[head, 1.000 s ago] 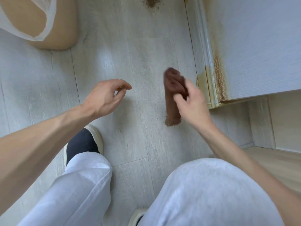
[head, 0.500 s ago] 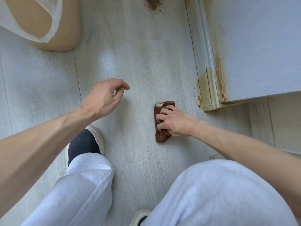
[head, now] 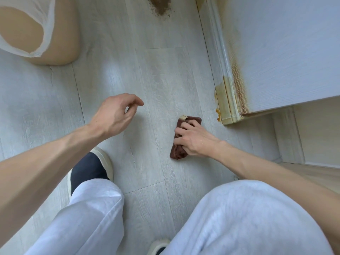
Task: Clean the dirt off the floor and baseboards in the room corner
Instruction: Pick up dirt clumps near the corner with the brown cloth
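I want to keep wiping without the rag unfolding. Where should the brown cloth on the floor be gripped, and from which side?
Probably from above, across the middle of the folded brown cloth. It lies flat as a narrow bundle on the pale floor, so nothing can slip beneath it; fingers spread across its width, as the right hand has them, should keep the folds together.

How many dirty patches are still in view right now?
2: a brown dirt patch on the floor at the top edge, and rusty-yellow staining on the baseboard corner right of the cloth. Others may lie out of frame.
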`<action>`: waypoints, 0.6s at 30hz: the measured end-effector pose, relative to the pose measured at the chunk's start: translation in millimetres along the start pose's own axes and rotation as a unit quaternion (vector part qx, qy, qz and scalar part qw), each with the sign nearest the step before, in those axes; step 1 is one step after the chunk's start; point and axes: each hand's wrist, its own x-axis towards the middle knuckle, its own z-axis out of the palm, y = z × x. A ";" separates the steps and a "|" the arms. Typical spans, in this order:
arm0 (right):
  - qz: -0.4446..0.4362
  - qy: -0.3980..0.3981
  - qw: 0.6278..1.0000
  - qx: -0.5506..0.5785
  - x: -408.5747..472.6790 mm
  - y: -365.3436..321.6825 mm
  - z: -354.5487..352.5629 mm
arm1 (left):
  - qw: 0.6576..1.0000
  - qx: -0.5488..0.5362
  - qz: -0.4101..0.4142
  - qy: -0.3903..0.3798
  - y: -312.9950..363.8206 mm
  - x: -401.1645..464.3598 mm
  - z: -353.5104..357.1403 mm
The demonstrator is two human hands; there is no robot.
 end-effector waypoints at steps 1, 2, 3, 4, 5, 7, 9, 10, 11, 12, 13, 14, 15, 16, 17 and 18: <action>0.010 0.013 1.000 0.018 -6.1 3.3 -1.0 | 1.000 0.000 -0.001 0.000 -0.8 0.5 0.7; 0.022 0.031 0.998 0.041 -8.3 5.9 -4.5 | 1.000 0.000 -0.002 0.002 -1.7 1.0 0.4; 0.040 0.049 0.996 0.065 -8.1 7.9 -10.1 | 1.000 0.000 -0.003 0.002 -2.1 1.9 0.2; 0.060 0.064 0.992 0.093 -7.0 10.6 -17.0 | 1.000 0.000 -0.003 0.001 -1.9 2.7 0.5; 0.082 0.076 0.986 0.123 -5.3 15.0 -25.2 | 1.000 -0.001 -0.002 0.001 -1.1 3.0 0.7; 0.130 0.098 0.971 0.177 0.6 27.0 -43.5 | 1.000 -0.001 0.000 0.002 -0.1 3.2 0.7; 0.190 0.122 0.951 0.212 7.8 45.2 -57.1 | 1.000 0.000 0.000 -0.001 0.2 2.8 0.6; 0.222 0.132 0.940 0.224 12.7 55.2 -60.0 | 1.000 0.001 0.000 -0.002 -0.4 2.3 0.1; 0.251 0.135 0.931 0.230 17.7 64.1 -58.4 | 1.000 0.003 0.001 -0.003 -1.3 1.2 0.3; 0.276 0.128 0.924 0.234 22.2 70.3 -53.5 | 1.000 0.006 0.001 -0.005 -2.2 0.1 0.8; 0.295 0.110 0.918 0.240 25.6 73.1 -45.8 | 1.000 0.008 0.001 -0.005 -3.0 -0.7 1.0; 0.307 0.090 0.914 0.248 26.2 71.7 -35.4 | 1.000 0.007 0.001 -0.006 -3.8 -1.4 1.1; 0.312 0.076 0.911 0.258 24.0 66.2 -24.4 | 1.000 0.005 0.001 -0.006 -4.3 -1.7 1.0; 0.313 0.074 0.908 0.268 19.4 57.7 -14.0 | 1.000 0.004 0.001 -0.006 -5.0 -2.2 0.7; 0.313 0.080 0.903 0.282 12.6 47.8 -4.6 | 1.000 0.003 -0.001 -0.006 -5.6 -2.6 0.3; 0.313 0.088 0.899 0.294 5.0 38.3 3.8 | 1.000 0.003 -0.002 -0.005 -6.1 -3.0 -0.1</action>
